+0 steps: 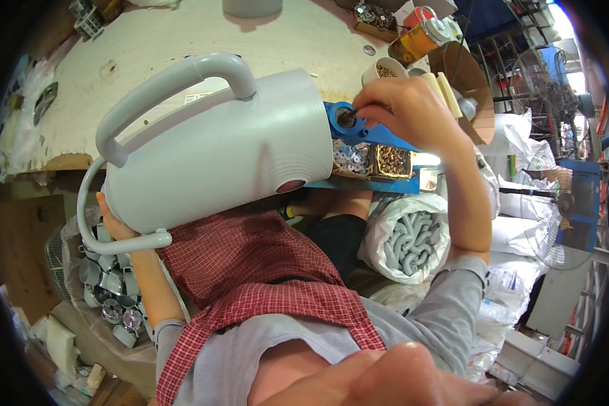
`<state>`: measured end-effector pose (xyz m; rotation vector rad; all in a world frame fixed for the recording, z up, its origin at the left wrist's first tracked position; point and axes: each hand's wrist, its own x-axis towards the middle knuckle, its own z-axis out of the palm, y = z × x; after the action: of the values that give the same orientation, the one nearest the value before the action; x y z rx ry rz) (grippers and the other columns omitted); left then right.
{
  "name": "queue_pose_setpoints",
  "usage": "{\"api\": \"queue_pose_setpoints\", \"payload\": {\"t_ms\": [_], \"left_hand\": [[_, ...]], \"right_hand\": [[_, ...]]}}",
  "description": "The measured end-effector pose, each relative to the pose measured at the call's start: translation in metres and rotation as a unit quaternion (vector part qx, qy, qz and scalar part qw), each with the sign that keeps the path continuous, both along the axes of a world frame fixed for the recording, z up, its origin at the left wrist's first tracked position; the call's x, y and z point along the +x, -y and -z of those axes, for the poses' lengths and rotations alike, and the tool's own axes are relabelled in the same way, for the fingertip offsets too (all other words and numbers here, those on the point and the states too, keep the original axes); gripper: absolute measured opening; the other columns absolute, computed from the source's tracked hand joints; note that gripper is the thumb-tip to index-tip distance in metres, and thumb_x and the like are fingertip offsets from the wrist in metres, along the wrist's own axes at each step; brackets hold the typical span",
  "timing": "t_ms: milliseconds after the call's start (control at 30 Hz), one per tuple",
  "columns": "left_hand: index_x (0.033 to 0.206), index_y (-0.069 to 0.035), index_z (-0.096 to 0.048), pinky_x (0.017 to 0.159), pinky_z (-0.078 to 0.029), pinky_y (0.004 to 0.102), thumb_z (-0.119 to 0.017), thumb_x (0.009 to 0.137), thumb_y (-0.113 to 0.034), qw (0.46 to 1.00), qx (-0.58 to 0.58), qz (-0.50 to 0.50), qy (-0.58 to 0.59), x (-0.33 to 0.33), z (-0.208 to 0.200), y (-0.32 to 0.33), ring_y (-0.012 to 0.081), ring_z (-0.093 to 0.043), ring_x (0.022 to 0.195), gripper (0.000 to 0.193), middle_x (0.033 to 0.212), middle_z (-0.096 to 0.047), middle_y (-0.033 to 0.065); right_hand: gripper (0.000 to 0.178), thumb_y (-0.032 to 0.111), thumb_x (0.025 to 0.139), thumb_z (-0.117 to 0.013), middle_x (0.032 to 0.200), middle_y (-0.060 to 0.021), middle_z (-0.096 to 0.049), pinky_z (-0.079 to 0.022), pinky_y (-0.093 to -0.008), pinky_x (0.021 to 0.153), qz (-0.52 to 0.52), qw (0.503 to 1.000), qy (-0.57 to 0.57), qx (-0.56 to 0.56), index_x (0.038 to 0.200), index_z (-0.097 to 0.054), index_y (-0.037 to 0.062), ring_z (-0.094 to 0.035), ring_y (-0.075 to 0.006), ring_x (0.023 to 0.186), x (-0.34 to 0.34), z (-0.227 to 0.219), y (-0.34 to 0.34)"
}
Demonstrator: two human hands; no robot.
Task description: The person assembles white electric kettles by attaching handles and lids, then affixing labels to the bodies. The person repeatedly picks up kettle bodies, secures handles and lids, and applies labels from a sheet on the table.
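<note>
**Gray jug (216, 149) held across the lap, right hand (409, 111) at a blue fixture (390, 138)**

Nearest to us is a red checked apron (250, 250), over a gray shirt. Above it we see the jug lying on its side, slightly tilted, its large side handle (155, 84) uppermost and a thin curved bail (88, 210) looping around its left end. The left hand (117, 224) grasps that end from below and behind, with part of its grip hidden. Low on the left, a bag holds gray and shiny metallic parts (111, 284); on the right, a white sack (377, 250) holds curved gray handles (413, 240).

At the jug's right end, the right hand bends its thumb and fingers together over the fixture's round socket (346, 118); we cannot tell whether they pinch a small part. Just below sit washers (352, 157) and small brass-coloured pieces (393, 161) in trays.

Farther back, on the pale bench (155, 34), we find a cup of brass-coloured bits (386, 70), an amber jar (413, 44) and, at the far edge, a gray cylinder (252, 6).
</note>
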<state>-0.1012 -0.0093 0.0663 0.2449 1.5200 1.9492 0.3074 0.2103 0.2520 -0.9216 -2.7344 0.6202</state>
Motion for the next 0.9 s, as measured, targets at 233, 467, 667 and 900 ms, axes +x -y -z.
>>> {"api": "queue_pose_setpoints", "payload": {"t_ms": [233, 467, 667, 900], "left_hand": [[0.117, -0.003, -0.061, 0.081, -0.055, 0.0334, -0.045, 0.102, -0.046, 1.0, -0.009, -0.023, -0.008, -0.002, -0.004, 0.017, 0.0197, -0.065, 0.095, 0.049, 0.109, -0.065, 0.009], [0.117, -0.003, -0.061, 0.082, -0.055, 0.0345, -0.044, 0.102, -0.046, 0.998, -0.044, -0.043, -0.018, 0.009, -0.023, 0.018, 0.0208, -0.066, 0.096, 0.049, 0.108, -0.066, 0.0097], [0.118, -0.003, -0.061, 0.079, -0.056, 0.0346, -0.046, 0.101, -0.047, 0.997, -0.049, -0.039, -0.04, 0.002, -0.013, 0.025, 0.0206, -0.066, 0.094, 0.05, 0.109, -0.066, 0.0102], [0.118, -0.003, -0.061, 0.08, -0.056, 0.0338, -0.046, 0.101, -0.048, 0.999, -0.032, -0.012, -0.005, -0.002, -0.002, 0.026, 0.0201, -0.066, 0.094, 0.051, 0.109, -0.066, 0.0101]], "right_hand": [[0.018, 0.014, 0.09, -0.068, 0.08, -0.0112, -0.072, -0.055, -0.0258, 0.065, 0.225, 0.934, -0.269, 0.062, 0.103, -0.069, 0.003, -0.071, -0.0188, 0.068, 0.021, 0.065, 0.05], [0.018, 0.014, 0.081, -0.068, 0.099, -0.0098, -0.07, -0.056, -0.0365, 0.074, 0.142, 0.97, 0.052, 0.191, 0.097, -0.07, 0.0077, -0.069, -0.0233, 0.09, 0.055, 0.187, 0.058], [0.014, 0.014, 0.078, -0.069, 0.098, -0.0054, -0.069, -0.056, -0.034, 0.07, 0.126, 0.956, 0.041, 0.26, 0.092, -0.068, 0.0093, -0.069, -0.0209, 0.083, 0.053, 0.184, 0.058], [0.037, -0.002, 0.066, -0.077, 0.096, -0.0051, -0.07, -0.053, -0.0275, 0.057, 0.092, 0.879, -0.239, 0.403, 0.102, -0.073, 0.0074, -0.065, -0.0186, 0.066, 0.027, 0.091, 0.071]]}}
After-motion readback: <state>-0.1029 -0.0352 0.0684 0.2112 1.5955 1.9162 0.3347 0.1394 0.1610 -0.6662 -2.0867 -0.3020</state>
